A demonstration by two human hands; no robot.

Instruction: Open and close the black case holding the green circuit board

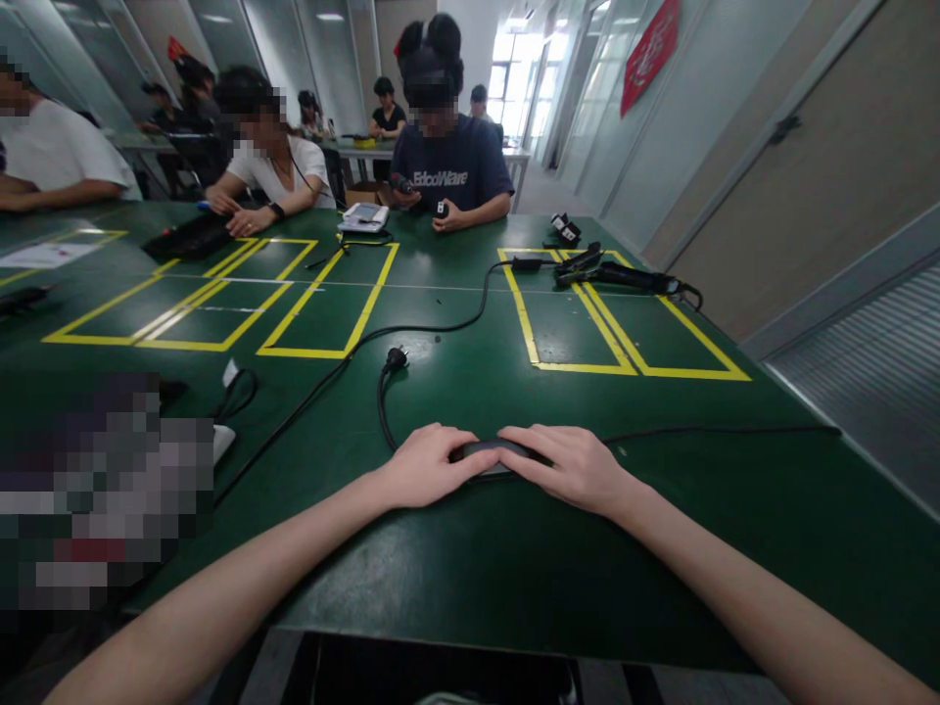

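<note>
A black power adapter (pixel 496 454) lies on the green table in front of me, mostly covered by my fingers. My left hand (pixel 433 464) grips its left end, thumb along the near side. At the right end my right hand (pixel 565 466) holds it the same way, and both thumb tips meet near its middle. A short black cord runs from behind my left hand to a plug (pixel 397 359) lying on the table. From beside my right hand a thinner black cable (pixel 720 429) stretches toward the table's right edge.
Yellow tape rectangles (pixel 587 369) mark the green table (pixel 455 568). A long black tool with a cord (pixel 624 276) lies at the far right. Another cable (pixel 418 328) crosses the middle. Across the table a person (pixel 455 162) handles small dark items; another person (pixel 275 171) sits left. A blurred patch covers the near left.
</note>
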